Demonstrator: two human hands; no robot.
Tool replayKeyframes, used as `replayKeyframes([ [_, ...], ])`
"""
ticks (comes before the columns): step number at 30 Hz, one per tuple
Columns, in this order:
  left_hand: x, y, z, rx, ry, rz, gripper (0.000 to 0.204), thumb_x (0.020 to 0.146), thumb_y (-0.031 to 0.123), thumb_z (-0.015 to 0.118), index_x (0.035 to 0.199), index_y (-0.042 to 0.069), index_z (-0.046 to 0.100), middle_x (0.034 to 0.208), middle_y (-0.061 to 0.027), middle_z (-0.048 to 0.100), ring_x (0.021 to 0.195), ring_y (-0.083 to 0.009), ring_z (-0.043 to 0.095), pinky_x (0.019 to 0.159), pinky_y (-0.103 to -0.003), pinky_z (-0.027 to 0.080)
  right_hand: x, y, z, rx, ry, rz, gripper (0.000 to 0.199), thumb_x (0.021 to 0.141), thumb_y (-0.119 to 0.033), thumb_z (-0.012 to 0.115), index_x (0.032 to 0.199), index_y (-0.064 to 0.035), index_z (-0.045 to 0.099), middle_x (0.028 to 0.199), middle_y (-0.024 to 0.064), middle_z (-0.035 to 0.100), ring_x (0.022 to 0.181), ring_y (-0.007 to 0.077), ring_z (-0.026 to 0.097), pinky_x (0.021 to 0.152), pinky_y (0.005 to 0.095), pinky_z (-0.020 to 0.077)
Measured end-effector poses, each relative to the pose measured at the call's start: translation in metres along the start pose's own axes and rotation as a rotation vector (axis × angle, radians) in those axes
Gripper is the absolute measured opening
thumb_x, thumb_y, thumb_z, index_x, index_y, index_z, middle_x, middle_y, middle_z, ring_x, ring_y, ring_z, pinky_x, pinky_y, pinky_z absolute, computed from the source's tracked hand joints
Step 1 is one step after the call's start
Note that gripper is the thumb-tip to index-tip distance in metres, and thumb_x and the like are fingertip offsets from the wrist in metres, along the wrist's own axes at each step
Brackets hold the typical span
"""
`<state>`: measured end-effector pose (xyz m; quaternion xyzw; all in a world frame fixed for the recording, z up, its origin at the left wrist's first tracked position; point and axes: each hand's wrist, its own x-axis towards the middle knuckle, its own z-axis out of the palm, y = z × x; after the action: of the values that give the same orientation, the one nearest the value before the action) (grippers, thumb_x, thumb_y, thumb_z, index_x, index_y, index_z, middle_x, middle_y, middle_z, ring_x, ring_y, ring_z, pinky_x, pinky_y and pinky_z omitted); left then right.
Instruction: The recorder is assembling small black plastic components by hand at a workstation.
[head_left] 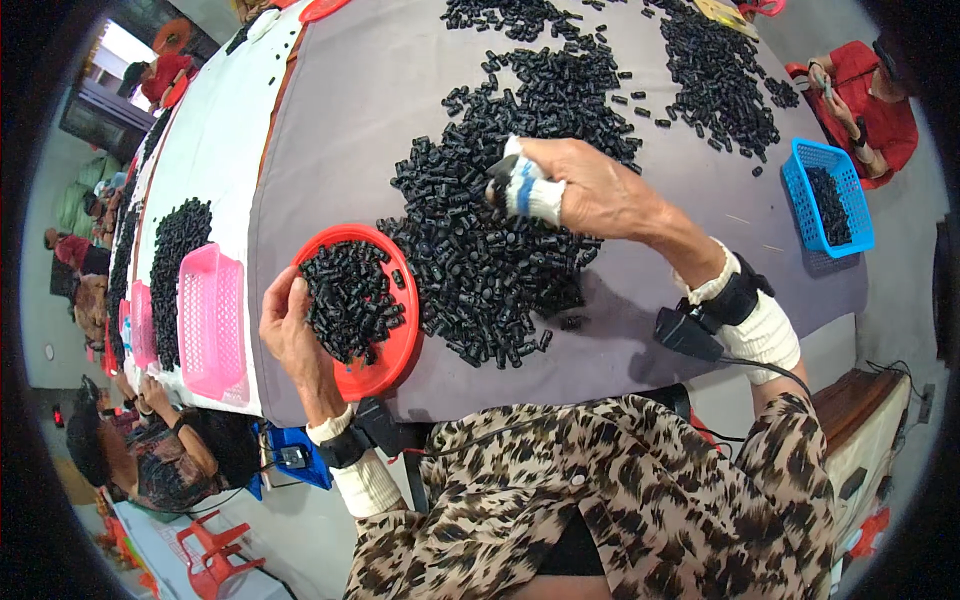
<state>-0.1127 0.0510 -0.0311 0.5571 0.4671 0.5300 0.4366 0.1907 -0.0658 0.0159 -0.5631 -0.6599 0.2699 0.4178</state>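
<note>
On the grey-covered table, a large heap of small black cylindrical pieces (480, 260) spreads out in front of me. My right hand (570, 185) is over the heap, with white and blue coverings on its fingers. Those fingers are curled together, and a dark spot shows at their tips; what they hold, if anything, I cannot make out. A round red basin (408, 345) stands to the left of the heap, partly filled with the same black pieces. My left hand (292, 315) grips its left rim, thumb on the inner side.
A blue basket (865, 220) holding black pieces stands at the table's right edge, near a person in red (890, 130). Another heap (715, 75) lies at the far right. On the white-covered left table are a pink basket (212, 330) and more black pieces (180, 240). People sit along the left.
</note>
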Motion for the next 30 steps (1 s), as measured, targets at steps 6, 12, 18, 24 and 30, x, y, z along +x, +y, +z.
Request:
replayKeyframes([
  [6,-0.046,-0.008,0.065,0.378,-0.606,0.036,0.012,0.075,0.005,0.066,0.087,0.003,0.065,0.078,-0.0026,0.061,0.069,-0.0077,0.054,0.063,-0.022,0.044,-0.013,0.016,-0.006,-0.109,-0.040,0.097,0.023,0.081,-0.022,0.052,0.084,0.0004,0.052,0.069,0.0147,0.056,0.064,0.0293,0.056,0.061,0.0381,0.0426],
  [12,-0.070,-0.030,0.100,0.505,-0.832,0.130,0.017,0.071,0.005,0.067,0.087,0.002,0.063,0.076,-0.0106,0.056,0.065,-0.0204,0.056,0.060,-0.029,0.046,-0.025,0.029,-0.009,-0.109,-0.020,0.167,0.020,0.080,-0.020,0.053,0.082,0.0002,0.053,0.070,0.0160,0.058,0.065,0.0311,0.057,0.061,0.0387,0.0426],
  [18,-0.080,-0.025,0.145,0.565,-0.966,0.563,0.040,0.069,0.013,0.070,0.106,0.005,0.057,0.099,-0.0140,0.051,0.093,-0.0306,0.050,0.079,-0.037,0.043,-0.035,0.028,-0.014,-0.031,-0.019,0.263,0.018,0.077,-0.017,0.052,0.080,0.0009,0.053,0.069,0.0158,0.058,0.062,0.0299,0.055,0.060,0.0384,0.0418],
  [24,-0.075,-0.046,0.151,0.796,-1.001,0.721,0.024,0.070,0.006,0.066,0.093,0.004,0.060,0.089,-0.0111,0.051,0.082,-0.0285,0.052,0.070,-0.036,0.045,-0.039,0.031,-0.017,-0.019,-0.041,0.302,0.021,0.078,-0.020,0.054,0.084,0.0006,0.056,0.072,0.0168,0.060,0.064,0.0296,0.057,0.061,0.0367,0.0428],
  [30,-0.049,-0.035,0.129,0.302,-0.815,0.080,0.013,0.077,0.011,0.066,0.086,0.002,0.066,0.077,-0.0065,0.059,0.063,-0.0160,0.056,0.056,-0.027,0.044,-0.035,0.035,-0.007,0.078,-0.097,0.343,0.020,0.079,-0.019,0.055,0.086,-0.0010,0.057,0.069,0.0119,0.060,0.061,0.0198,0.054,0.059,0.0327,0.0422],
])
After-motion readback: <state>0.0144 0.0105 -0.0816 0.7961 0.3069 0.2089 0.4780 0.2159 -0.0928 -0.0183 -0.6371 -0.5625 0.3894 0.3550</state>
